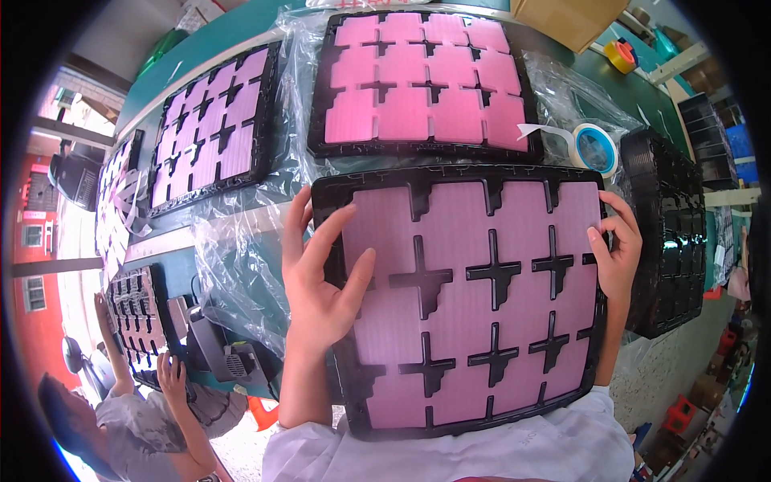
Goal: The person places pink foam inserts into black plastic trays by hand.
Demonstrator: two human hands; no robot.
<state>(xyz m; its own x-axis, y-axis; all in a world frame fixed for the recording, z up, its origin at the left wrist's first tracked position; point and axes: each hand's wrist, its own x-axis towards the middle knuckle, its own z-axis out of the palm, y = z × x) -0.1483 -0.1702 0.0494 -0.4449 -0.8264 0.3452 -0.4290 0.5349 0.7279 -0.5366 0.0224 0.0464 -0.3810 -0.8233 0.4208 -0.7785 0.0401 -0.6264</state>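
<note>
A black plastic tray [493, 271] filled with pinkish-purple pieces [454, 233] stands tilted up against my body, its lower edge by my light shirt. Cross-shaped black dividers separate the pieces. My left hand [320, 281] grips the tray's left rim, some fingers behind it and the thumb and a finger over the front. On the opposite rim, my right hand [617, 247] is closed with bent fingers at the upper corner. Just beyond lies a similar tray [426, 149] with brighter pink pieces, flat on the table.
Clear plastic film [241, 257] spreads over the green table [482, 6]. A tape roll [595, 151] lies at the right, near a stack of black trays [671, 233]. Another filled tray [269, 120] is at the left. A co-worker [136, 430] handles a tray [157, 281] at lower left.
</note>
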